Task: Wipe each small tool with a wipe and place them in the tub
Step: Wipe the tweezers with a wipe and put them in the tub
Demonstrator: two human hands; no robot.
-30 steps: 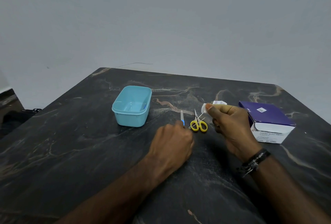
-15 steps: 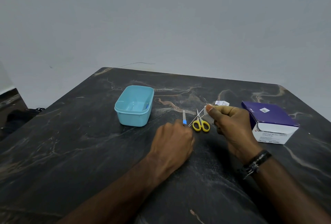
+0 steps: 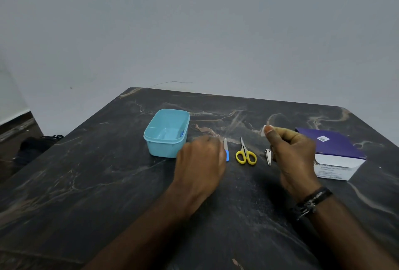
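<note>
Grey wall [image 3: 194, 21] fills the upper half of the frame; a strip of dark floor [image 3: 15, 138] shows at the left edge.

Surface [image 3: 97, 194]: dark stone with pale veining, across the lower half of the frame.

Box [image 3: 332, 153]: purple top, white front, at the right of the frame, lying flat on the surface.

Left hand [image 3: 199, 163]: back toward the camera, low over the surface at centre, between the tub and the file; fingers curled under and hidden, so what they hold, if anything, cannot be told.

Right hand [image 3: 293, 155]: raised, right of centre, thumb upright; fingers curled, pinching a small white wipe [image 3: 263, 130] at the thumb tip. A dark bracelet [image 3: 311, 202] circles the wrist.

Tub [image 3: 167, 133]: light blue, rectangular, open, left of centre; a small blue item lies against its inner right wall.

Scissors [image 3: 245, 153]: yellow handles, blades shut and pointing up the frame, centre, flat on the surface.

File [image 3: 226, 149]: metal blade, blue grip, just right of the left hand.

Clipper [image 3: 268, 156]: silver, just left of the right hand, on the surface.
</note>
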